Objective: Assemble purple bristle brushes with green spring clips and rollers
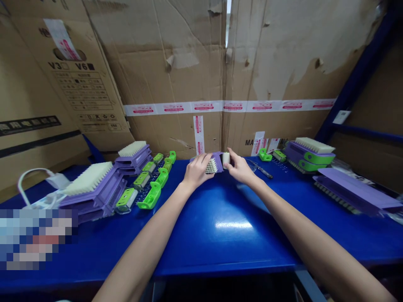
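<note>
My left hand (pixel 195 172) is closed around a purple brush body (pixel 220 161) with short pale bristles, held over the middle of the blue table. Its fingers cover much of the body. Facing it, my right hand (pixel 242 168) pinches a small white block (pixel 226 160) between thumb and fingers. The block is at the open end of the brush body; whether the two touch I cannot tell. Behind my right hand lies a thin dark tool (pixel 264 171).
Left on the blue table (pixel 226 251) stand stacked purple brushes (pixel 107 193), a row of green-topped blocks (pixel 141 179) and green curved end pieces (pixel 151 196). More brushes with green ends (pixel 310 157) and a purple brush (pixel 355 188) are right. Cardboard (pixel 176 134) walls the back.
</note>
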The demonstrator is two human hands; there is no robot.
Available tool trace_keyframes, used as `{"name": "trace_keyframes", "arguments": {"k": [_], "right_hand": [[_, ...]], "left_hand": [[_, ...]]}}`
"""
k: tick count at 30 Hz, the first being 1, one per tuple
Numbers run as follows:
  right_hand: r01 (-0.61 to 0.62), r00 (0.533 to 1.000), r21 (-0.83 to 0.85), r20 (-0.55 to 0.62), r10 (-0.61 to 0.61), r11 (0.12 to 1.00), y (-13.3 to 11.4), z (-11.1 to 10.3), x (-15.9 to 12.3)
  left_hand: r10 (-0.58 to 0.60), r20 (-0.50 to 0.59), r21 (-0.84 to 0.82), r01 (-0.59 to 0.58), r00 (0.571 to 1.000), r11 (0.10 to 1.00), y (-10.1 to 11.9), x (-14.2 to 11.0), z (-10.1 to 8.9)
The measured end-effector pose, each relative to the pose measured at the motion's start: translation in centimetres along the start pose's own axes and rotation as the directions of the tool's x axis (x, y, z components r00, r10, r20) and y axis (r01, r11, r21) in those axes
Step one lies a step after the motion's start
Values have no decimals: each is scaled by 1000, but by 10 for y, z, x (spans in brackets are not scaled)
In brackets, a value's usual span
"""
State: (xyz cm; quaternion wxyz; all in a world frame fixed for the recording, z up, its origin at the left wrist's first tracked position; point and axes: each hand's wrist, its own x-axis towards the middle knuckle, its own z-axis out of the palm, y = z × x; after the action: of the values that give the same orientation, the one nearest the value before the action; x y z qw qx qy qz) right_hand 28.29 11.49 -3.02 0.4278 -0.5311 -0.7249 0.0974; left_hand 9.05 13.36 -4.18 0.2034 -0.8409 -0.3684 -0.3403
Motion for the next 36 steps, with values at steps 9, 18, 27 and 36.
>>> {"name": "trace_keyframes", "arguments": {"k": [9,18,27,36], "right_hand": [[144,990,15,12,-144,990,-3,-5,-2],[102,995,-61,29,-100,993,0,10,-8],[10,998,98,53,-16,995,1,11,-15],[-472,880,617,286,379,630,-5,22,-10]], "left_hand": [[-8,-12,-54,7,1000,999,-1,2,-1],[36,27,57,-38,999,998,-4,-7,-3],[28,37,136,-33,999,990,2,-10,1],[34,-12,190,-31,999,981,4,-8,1]]}}
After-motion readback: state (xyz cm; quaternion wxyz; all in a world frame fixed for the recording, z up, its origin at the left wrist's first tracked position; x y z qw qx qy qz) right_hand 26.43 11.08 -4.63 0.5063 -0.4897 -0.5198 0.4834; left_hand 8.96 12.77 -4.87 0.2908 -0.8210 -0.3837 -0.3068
